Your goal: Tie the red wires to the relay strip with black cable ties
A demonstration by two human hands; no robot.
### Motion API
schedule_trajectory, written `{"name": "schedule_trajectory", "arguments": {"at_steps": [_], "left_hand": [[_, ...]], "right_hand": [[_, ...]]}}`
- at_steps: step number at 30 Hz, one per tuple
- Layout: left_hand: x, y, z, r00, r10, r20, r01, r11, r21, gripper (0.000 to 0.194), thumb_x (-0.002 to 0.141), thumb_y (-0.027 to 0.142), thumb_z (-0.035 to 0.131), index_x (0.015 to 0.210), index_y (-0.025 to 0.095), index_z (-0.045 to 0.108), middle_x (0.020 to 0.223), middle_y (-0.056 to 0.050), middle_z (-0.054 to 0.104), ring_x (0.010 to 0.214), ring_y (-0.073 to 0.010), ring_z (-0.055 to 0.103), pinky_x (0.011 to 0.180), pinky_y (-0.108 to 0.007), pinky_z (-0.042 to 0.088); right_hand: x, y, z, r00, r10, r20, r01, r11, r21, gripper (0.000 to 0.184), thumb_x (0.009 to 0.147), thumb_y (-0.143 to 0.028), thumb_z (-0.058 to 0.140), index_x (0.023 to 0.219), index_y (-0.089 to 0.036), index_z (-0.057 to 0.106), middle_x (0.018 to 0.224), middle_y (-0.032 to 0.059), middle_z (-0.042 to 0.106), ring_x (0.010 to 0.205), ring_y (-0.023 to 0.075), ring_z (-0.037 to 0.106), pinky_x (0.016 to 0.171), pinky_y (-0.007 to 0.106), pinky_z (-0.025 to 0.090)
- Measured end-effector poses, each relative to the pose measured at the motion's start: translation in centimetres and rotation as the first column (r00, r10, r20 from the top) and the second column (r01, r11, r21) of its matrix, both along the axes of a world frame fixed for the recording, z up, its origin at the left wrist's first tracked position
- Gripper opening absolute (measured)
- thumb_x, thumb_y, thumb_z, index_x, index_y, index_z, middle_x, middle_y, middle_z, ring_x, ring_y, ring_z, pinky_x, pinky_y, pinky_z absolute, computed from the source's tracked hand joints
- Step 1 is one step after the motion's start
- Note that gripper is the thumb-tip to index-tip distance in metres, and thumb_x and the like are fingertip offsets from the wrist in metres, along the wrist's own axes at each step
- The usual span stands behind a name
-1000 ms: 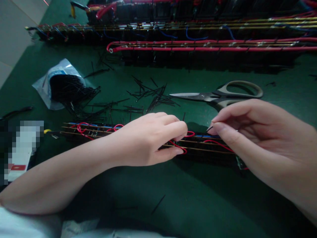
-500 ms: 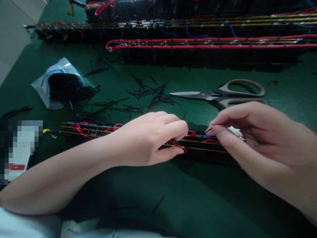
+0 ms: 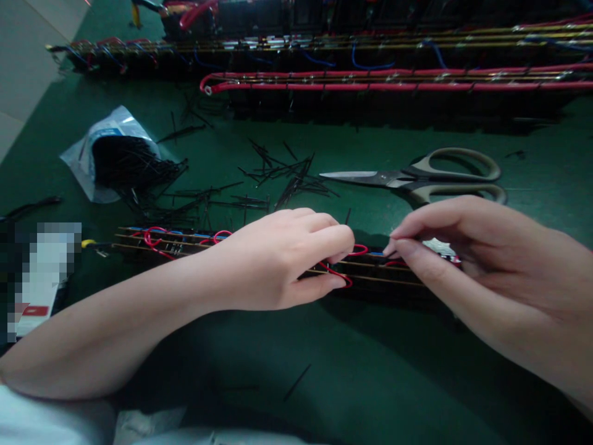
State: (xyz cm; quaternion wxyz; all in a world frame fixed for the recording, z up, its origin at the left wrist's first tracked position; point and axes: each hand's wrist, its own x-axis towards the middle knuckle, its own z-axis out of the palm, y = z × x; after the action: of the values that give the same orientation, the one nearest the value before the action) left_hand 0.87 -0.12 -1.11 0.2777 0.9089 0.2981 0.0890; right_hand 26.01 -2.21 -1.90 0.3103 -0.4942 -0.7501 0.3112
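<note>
A long black strip with brass rods and red and blue wires lies across the green table. My left hand lies over it, thumb at the near side and curled fingers at the far side. A red wire loops out beside these fingers; another bend of red wire meets the thumb tip. To the right, my right hand pinches a thin black cable tie between thumb and index finger, just above the strip. Most of the tie is hidden by the fingers.
Behind the hands lie scissors and scattered cable ties. A plastic bag spills more ties at the left. Longer wired assemblies fill the back. A blurred white packet lies at the left edge.
My right fingertips have dipped slightly towards the strip with the cable tie, which shows at a lower spot. My left hand keeps its hold.
</note>
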Motion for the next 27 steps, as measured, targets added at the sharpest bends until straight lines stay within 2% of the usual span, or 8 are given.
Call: {"name": "schedule_trajectory", "arguments": {"at_steps": [5, 9, 13, 17, 23, 27], "left_hand": [[0.00, -0.09, -0.04, 1.000, 0.004, 0.015, -0.004, 1.000, 0.009, 0.006, 0.103, 0.023, 0.062, 0.101, 0.019, 0.058, 0.104, -0.005, 0.069, 0.091, -0.0187, 0.059, 0.078, -0.030, 0.044], [-0.01, -0.10, 0.04, 1.000, 0.005, 0.009, -0.005, 1.000, -0.004, 0.007, 0.103, 0.024, 0.062, 0.101, 0.019, 0.058, 0.105, -0.005, 0.069, 0.091, -0.0187, 0.059, 0.079, -0.030, 0.044], [0.01, -0.03, 0.08, 1.000, 0.009, 0.004, -0.009, 1.000, -0.009, 0.006, 0.103, 0.024, 0.061, 0.101, 0.020, 0.058, 0.105, -0.005, 0.069, 0.091, -0.0188, 0.059, 0.079, -0.031, 0.044], [0.04, 0.03, 0.00, 1.000, 0.008, 0.006, -0.007, 1.000, -0.010, 0.006, 0.103, 0.024, 0.060, 0.100, 0.020, 0.057, 0.105, -0.005, 0.069, 0.091, -0.0190, 0.059, 0.079, -0.031, 0.044], [-0.08, -0.08, -0.01, 1.000, 0.004, 0.006, -0.004, 1.000, 0.002, 0.007, 0.103, 0.024, 0.061, 0.102, 0.019, 0.057, 0.105, -0.005, 0.069, 0.092, -0.0189, 0.059, 0.079, -0.031, 0.044], [-0.10, -0.09, 0.07, 1.000, 0.007, -0.003, -0.007, 1.000, -0.010, 0.006, 0.103, 0.024, 0.061, 0.101, 0.020, 0.057, 0.106, -0.005, 0.069, 0.092, -0.0189, 0.059, 0.080, -0.031, 0.044]], "right_hand": [[0.22, 0.01, -0.05, 0.998, -0.006, -0.061, 0.006, 1.000, -0.002, 0.008, 0.096, -0.039, 0.071, 0.100, -0.031, 0.071, 0.087, -0.0028, 0.076, 0.068, 0.0160, 0.071, 0.063, 0.030, 0.059], [0.10, -0.15, 0.22, 0.992, -0.078, -0.097, 0.069, 0.993, -0.092, 0.010, 0.096, -0.040, 0.071, 0.096, -0.031, 0.069, 0.087, -0.0017, 0.078, 0.071, 0.0185, 0.075, 0.073, 0.035, 0.065], [-0.02, -0.08, 0.27, 0.986, -0.089, -0.144, 0.072, 0.990, -0.119, 0.009, 0.096, -0.038, 0.073, 0.096, -0.031, 0.069, 0.086, -0.0037, 0.079, 0.070, 0.0155, 0.076, 0.075, 0.031, 0.066], [-0.10, 0.05, 0.20, 0.981, -0.101, -0.164, 0.078, 0.987, -0.141, 0.008, 0.095, -0.038, 0.074, 0.096, -0.031, 0.069, 0.086, -0.0032, 0.079, 0.073, 0.0174, 0.077, 0.081, 0.035, 0.067], [-0.24, 0.09, 0.22, 0.981, -0.074, -0.179, 0.049, 0.990, -0.136, 0.004, 0.095, -0.034, 0.074, 0.093, -0.033, 0.070, 0.084, -0.0065, 0.079, 0.072, 0.0131, 0.076, 0.077, 0.027, 0.065], [-0.29, 0.05, 0.25, 0.985, -0.072, -0.159, 0.053, 0.991, -0.125, 0.006, 0.094, -0.035, 0.075, 0.094, -0.031, 0.070, 0.084, -0.0059, 0.078, 0.070, 0.0133, 0.076, 0.078, 0.028, 0.065]]}}
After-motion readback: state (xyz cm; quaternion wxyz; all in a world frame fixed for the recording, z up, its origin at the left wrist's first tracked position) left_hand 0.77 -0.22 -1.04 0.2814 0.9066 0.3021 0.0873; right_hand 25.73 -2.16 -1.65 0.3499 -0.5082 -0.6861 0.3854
